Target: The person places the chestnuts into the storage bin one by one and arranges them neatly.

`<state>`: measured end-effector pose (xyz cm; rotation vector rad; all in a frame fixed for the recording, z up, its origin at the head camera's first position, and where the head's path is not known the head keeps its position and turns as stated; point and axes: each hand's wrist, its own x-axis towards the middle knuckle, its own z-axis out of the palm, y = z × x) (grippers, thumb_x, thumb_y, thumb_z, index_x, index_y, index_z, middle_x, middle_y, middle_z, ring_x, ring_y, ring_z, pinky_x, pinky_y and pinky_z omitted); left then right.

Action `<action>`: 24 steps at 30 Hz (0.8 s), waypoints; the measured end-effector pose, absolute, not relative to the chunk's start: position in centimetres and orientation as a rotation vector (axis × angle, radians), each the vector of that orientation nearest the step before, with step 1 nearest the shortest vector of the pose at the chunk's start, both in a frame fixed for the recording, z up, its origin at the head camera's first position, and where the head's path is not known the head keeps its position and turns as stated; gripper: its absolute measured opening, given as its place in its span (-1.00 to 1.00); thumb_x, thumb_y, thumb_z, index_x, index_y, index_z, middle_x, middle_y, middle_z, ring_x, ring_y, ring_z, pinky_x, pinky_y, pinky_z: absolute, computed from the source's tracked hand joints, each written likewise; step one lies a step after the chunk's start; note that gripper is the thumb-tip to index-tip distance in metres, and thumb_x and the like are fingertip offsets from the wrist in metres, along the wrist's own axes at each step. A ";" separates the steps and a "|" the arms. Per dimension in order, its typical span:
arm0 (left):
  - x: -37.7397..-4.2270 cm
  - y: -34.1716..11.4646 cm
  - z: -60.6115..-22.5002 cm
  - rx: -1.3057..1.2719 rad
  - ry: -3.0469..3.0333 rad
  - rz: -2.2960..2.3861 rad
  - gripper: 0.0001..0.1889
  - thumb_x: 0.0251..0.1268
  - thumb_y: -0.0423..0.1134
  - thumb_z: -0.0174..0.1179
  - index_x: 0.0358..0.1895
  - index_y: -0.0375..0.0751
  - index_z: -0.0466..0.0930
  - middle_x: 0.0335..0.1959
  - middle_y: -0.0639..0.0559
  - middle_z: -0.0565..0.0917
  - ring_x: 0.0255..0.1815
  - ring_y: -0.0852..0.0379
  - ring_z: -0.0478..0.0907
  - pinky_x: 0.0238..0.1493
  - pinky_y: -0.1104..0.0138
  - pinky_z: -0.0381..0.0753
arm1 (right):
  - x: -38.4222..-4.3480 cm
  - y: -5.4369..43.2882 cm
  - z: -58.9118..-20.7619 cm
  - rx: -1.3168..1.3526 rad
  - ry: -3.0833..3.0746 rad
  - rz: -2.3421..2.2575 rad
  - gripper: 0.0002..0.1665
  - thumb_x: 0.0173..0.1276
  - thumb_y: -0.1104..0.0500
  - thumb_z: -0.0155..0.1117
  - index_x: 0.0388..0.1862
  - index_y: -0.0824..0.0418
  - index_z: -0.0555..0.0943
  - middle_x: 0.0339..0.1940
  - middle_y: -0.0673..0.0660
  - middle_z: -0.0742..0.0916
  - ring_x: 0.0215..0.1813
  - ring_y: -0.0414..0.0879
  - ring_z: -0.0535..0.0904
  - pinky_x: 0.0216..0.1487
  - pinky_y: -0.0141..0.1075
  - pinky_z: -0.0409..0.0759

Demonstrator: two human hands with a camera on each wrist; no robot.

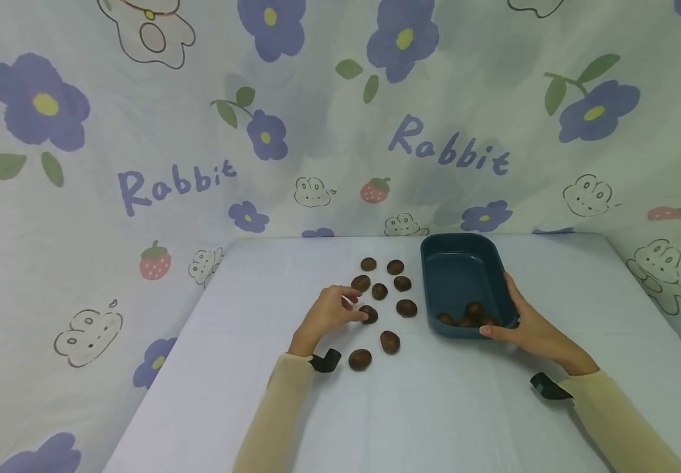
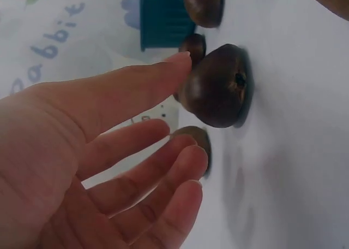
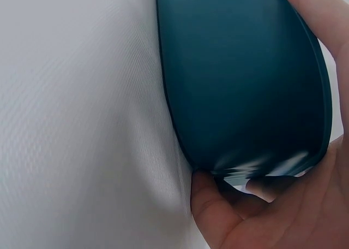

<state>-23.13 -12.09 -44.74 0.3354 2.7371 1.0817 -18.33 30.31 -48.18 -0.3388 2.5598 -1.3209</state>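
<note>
My left hand (image 1: 331, 310) is at a brown chestnut (image 2: 218, 88) lying on the table, thumb tip overlapping it in the left wrist view. The other fingers are spread and loosely bent, with a gap between them and the thumb. Several more chestnuts (image 1: 390, 341) lie around that hand. At the near right corner of a dark teal rectangular dish (image 1: 429, 289), my right hand (image 1: 532, 328) grips the wall, thumb over the near rim. The right wrist view shows its fingers curled around the dish's side (image 3: 245, 85). Several chestnuts (image 1: 474, 310) sit at the dish's near end.
A white cloth covers the table (image 1: 464, 407). Behind it hangs a white curtain (image 1: 316, 144) printed with purple flowers, rabbits and lettering. Two chestnuts (image 1: 360, 359) lie nearest the front, close to the left wrist's black camera (image 1: 326, 360).
</note>
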 end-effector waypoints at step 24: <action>-23.3 -11.5 -45.6 0.394 2.719 1.061 -0.58 0.01 -0.29 0.61 0.01 -0.22 0.78 -0.17 -0.05 0.76 -0.32 0.17 0.56 -0.29 0.38 0.53 | -18.6 30.3 -48.5 -0.341 2.571 -1.326 0.51 0.34 -0.10 0.46 0.65 -0.15 -0.62 0.72 0.22 -0.39 0.66 0.58 -0.32 0.33 0.67 -0.06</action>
